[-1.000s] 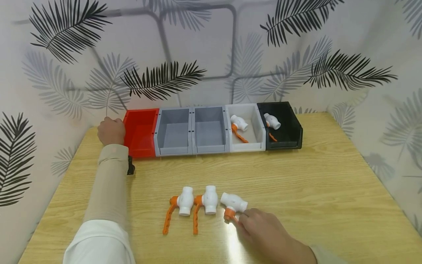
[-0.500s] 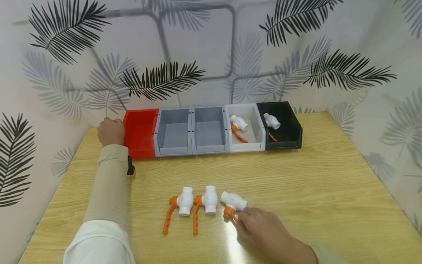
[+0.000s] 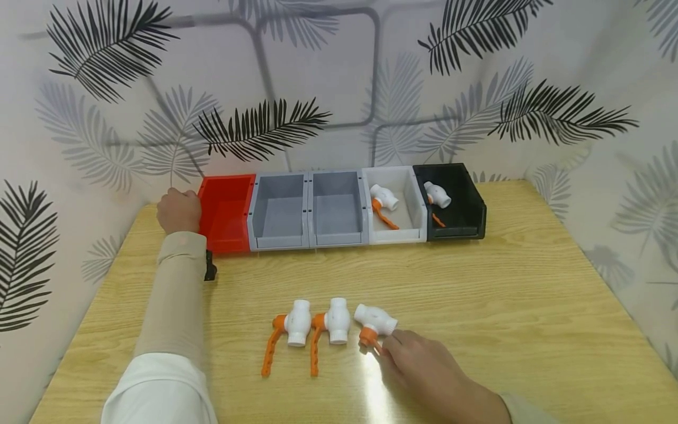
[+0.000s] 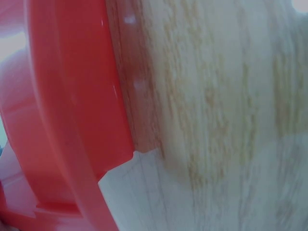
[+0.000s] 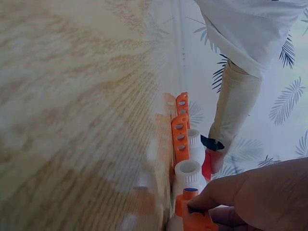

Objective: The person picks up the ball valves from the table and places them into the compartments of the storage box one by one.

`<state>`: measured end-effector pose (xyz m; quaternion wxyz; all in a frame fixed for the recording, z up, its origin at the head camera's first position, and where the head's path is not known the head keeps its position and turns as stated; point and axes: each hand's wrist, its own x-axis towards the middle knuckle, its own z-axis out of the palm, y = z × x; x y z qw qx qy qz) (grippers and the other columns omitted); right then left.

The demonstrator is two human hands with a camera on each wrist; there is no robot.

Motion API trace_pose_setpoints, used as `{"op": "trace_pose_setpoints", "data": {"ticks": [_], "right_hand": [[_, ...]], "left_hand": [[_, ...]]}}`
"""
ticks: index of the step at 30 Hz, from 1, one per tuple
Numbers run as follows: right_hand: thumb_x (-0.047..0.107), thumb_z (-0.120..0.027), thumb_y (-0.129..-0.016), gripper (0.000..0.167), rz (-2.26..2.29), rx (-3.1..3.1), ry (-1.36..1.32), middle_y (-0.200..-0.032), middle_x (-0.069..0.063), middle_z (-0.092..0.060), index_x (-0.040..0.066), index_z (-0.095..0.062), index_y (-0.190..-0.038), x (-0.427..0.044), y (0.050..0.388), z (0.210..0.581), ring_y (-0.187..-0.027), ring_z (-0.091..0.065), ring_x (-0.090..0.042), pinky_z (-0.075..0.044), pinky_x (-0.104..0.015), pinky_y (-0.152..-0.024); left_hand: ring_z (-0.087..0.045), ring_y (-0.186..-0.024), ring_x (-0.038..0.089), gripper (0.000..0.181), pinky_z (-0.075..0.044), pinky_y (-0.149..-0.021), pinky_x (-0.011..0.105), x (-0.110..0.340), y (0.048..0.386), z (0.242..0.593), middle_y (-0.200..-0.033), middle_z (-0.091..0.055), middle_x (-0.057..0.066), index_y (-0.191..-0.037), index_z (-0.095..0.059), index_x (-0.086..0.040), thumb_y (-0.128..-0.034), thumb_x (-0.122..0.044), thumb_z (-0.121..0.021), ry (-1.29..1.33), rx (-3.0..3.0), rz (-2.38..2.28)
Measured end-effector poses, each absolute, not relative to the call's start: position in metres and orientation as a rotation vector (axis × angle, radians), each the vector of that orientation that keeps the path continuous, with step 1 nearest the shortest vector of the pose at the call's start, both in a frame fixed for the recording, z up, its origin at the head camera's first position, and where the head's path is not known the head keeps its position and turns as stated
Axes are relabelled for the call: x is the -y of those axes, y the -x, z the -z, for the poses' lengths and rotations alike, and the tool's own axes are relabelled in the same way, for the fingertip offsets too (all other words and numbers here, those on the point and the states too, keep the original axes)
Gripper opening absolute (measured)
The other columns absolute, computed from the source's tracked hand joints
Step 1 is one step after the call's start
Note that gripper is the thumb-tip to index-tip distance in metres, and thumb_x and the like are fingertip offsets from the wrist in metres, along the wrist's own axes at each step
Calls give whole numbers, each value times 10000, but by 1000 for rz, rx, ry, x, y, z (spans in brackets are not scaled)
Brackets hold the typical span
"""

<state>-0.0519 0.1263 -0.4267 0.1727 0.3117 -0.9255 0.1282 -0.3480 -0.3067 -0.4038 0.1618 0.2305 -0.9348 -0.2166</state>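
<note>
Fingers curled, my left hand (image 3: 179,211) grips the left edge of the red bin (image 3: 226,221); its fingertips are hidden in the head view. The bin's red wall (image 4: 82,96) fills the left of the left wrist view. At the front, my right hand (image 3: 426,368) pinches the orange handle of a white valve (image 3: 375,319), which lies slanted on the table. In the right wrist view, thumb and finger of that hand (image 5: 260,197) are at the orange part (image 5: 192,211). Two more white valves (image 3: 298,323) (image 3: 337,321) stand side by side to its left, their orange handles pointing toward me.
Right of the red bin are two grey bins (image 3: 281,206) (image 3: 336,206) with nothing in them, a white bin (image 3: 410,203) and a black bin (image 3: 468,206), each with one valve. A patterned wall (image 3: 339,70) rises behind the wooden table (image 3: 503,294).
The valve at my right hand has shifted slightly away from me, its handle still between the fingers. My left hand has stayed in place.
</note>
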Motion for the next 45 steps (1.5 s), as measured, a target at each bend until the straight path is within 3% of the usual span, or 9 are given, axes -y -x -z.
{"op": "trace_pose_setpoints", "data": {"ticks": [9, 35, 45], "right_hand": [[89, -743, -715, 164, -272, 2630, -896, -712, 32, -489, 70, -596, -787, -126, 53, 425, -627, -476, -87, -430, -180, -454], [88, -765, -691, 186, -289, 2499, -878, -685, -6, -471, 31, -621, -794, -122, 86, 407, -592, -460, -121, -437, -232, -463], [48, -718, -754, 119, -389, 2546, -855, -716, -13, -506, 21, -646, -846, -122, 110, 385, -628, -480, -145, -445, -247, -523]], "left_hand": [[-527, -925, 516, 453, -432, -818, 584, 309, 346, 406, -1001, -566, 352, -1009, -540, 152, -915, -191, -259, -654, 2660, 633], [-507, -976, 515, 466, -415, -839, 587, 317, 354, 413, -1056, -554, 349, -1055, -530, 148, -912, -206, -262, -680, 2666, 625], [-516, -943, 517, 443, -423, -820, 592, 315, 357, 413, -1013, -564, 349, -996, -545, 143, -901, -194, -273, -639, 2647, 625]]}}
